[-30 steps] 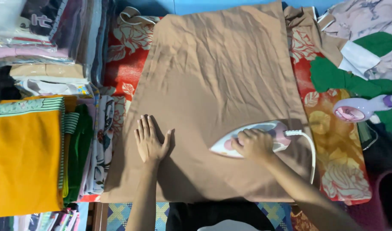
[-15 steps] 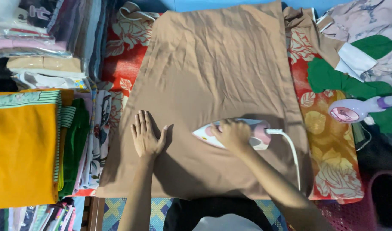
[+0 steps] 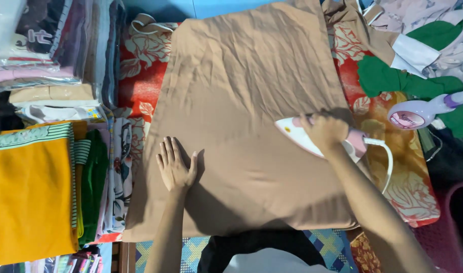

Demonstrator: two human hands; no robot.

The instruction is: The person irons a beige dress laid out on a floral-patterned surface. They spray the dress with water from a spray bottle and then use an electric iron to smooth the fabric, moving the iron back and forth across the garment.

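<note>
— Fingers of left hand?
— Spread flat, palm down, pressing tan cloth at lower left of centre.
— And right hand?
— Clenched around handle of pink and white iron, right of centre, soleplate resting on same cloth, tip pointing left.
— Around it?
— Folded clothes stacked at left; purple and white appliance at right edge.

Bright, even light falls from above, slightly from the right. The left hand and both forearms throw soft dark shadows across the tan cloth. The centre is sharp, the corners softer, and the plastic-wrapped stacks show glare.
</note>
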